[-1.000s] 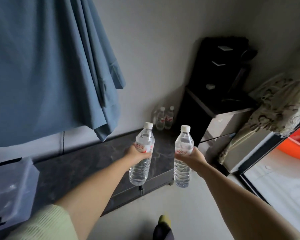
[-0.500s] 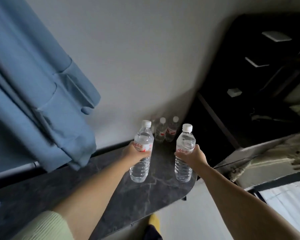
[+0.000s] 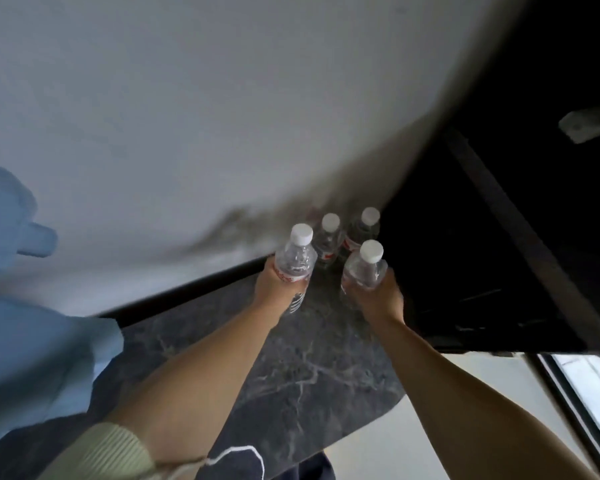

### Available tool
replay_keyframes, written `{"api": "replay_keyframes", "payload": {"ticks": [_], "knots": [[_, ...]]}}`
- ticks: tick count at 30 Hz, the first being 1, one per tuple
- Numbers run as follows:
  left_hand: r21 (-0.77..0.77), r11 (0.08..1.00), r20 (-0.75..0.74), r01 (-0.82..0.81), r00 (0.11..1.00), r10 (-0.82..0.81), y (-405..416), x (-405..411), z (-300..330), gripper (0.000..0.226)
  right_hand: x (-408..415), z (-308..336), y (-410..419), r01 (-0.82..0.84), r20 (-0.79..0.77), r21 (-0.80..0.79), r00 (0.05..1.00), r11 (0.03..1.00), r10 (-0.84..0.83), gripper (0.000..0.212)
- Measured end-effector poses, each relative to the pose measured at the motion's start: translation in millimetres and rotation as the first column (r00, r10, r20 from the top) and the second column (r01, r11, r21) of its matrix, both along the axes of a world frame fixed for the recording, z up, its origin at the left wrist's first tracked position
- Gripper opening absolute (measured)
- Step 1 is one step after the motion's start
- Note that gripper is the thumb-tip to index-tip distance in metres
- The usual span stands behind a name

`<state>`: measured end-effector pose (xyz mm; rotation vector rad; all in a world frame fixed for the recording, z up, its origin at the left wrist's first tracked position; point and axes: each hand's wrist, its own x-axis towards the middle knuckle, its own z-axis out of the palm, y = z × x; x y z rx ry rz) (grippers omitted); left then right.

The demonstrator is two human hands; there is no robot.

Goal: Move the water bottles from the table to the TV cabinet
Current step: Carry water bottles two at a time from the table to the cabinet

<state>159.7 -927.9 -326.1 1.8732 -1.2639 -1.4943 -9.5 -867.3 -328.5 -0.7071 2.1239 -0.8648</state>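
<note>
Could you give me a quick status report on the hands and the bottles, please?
Left hand grips a bottle; right hand grips another. Both over the cabinet top. Two bottles stand just behind, close.

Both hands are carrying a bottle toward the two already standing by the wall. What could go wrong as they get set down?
1. The bottle in the left hand and the one in the right hand come in close to the two standing bottles; a nudge could topple them.
2. The right hand's bottle is near the end of the dark marble cabinet top; set too far right, it might slip off.
</note>
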Motion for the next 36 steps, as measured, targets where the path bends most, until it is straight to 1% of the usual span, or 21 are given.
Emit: {"api": "replay_keyframes", "payload": {"ticks": [4, 8, 12, 17, 21, 24, 27, 31, 34, 36], "knots": [[0.021, 0.999, -0.015, -0.047, 0.999, 0.048, -16, -9, -34, 0.069, 4, -37, -14, 0.077, 0.005, 0.029, 0.997, 0.997, -0.077, 0.073], [0.012, 0.995, -0.050, -0.095, 0.994, 0.096, -30, -19, -57, 0.064, 7, -59, -31, 0.156, 0.034, 0.044, 0.987, 0.987, -0.158, 0.078], [-0.004, 0.993, -0.133, -0.119, 0.984, 0.117, -40, -29, -72, 0.069, 10, -67, -40, 0.148, 0.033, -0.002, 0.988, 0.989, -0.148, 0.074], [-0.036, 0.987, -0.148, -0.156, 0.978, 0.149, -42, -33, -85, 0.069, 11, -67, -41, 0.124, 0.064, -0.048, 0.991, 0.991, -0.121, 0.073], [-0.070, 0.994, -0.093, -0.081, 0.993, 0.074, -40, -29, -87, 0.075, 10, -65, -42, 0.098, 0.084, -0.002, 0.992, 0.995, -0.098, 0.078], [-0.051, 0.998, -0.056, -0.036, 0.998, 0.033, -42, -27, -83, 0.080, 10, -61, -43, 0.080, 0.087, 0.035, 0.993, 0.996, -0.083, 0.082], [-0.016, 0.998, -0.002, 0.056, 0.998, -0.056, -44, -21, -70, 0.083, 7, -53, -34, 0.003, 0.052, 0.083, 0.999, 0.997, -0.007, 0.088], [0.011, 0.985, 0.107, 0.175, 0.979, -0.175, -43, -10, -34, 0.101, -6, -26, -18, -0.076, 0.012, 0.171, 0.997, 0.982, 0.075, 0.094], [-0.061, 0.965, 0.154, 0.254, 0.958, -0.242, -44, -9, 4, 0.102, -13, 5, -11, -0.140, -0.034, 0.184, 0.988, 0.973, 0.148, 0.094], [-0.122, 0.938, 0.197, 0.323, 0.935, -0.296, -48, -12, 32, 0.098, -16, 30, -11, -0.206, -0.104, 0.219, 0.967, 0.954, 0.233, 0.093]]}}
